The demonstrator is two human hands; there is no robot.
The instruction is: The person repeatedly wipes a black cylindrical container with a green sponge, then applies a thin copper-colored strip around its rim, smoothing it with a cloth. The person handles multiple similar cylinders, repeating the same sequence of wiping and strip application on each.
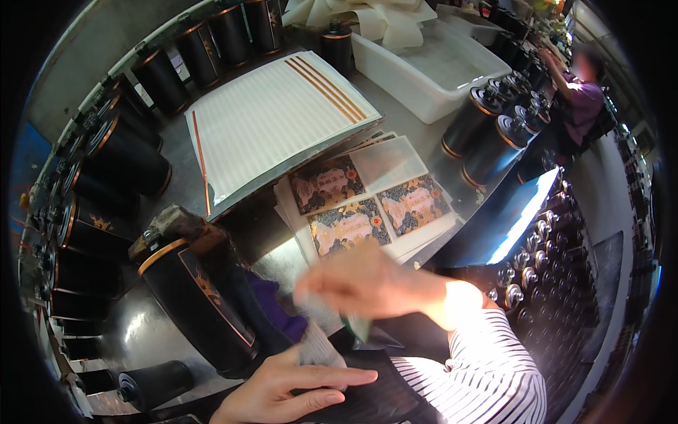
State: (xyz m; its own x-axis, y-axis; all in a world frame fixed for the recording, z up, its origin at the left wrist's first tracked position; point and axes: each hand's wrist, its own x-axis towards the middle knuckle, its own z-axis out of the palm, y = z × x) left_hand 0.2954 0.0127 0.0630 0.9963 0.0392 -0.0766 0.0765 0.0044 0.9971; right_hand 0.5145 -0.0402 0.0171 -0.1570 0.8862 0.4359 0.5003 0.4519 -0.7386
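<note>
My left hand [280, 384] is at the bottom centre, its thumb and index finger stretched out to the right. A whitish knit cloth [322, 344] lies against it, reaching up towards my right hand. My right hand [365, 281] is blurred, its fingers curled just above the cloth; whether it grips the cloth is unclear. Below it shows a small blurred green and white thing [357, 326]. To the left, a black bottle [198, 302] with a gold band and a framed gold design leans against a block [177, 228], with dark and purple cloth [275, 307] alongside.
Sheets of ornate printed labels [347, 225] lie beyond my right hand. Behind them is a white sheet with copper-coloured strips [280, 127]. Black bottles [130, 153] line the left edge; others [498, 138] stand right, near a white plastic tub [424, 79]. A person [582, 100] sits far right.
</note>
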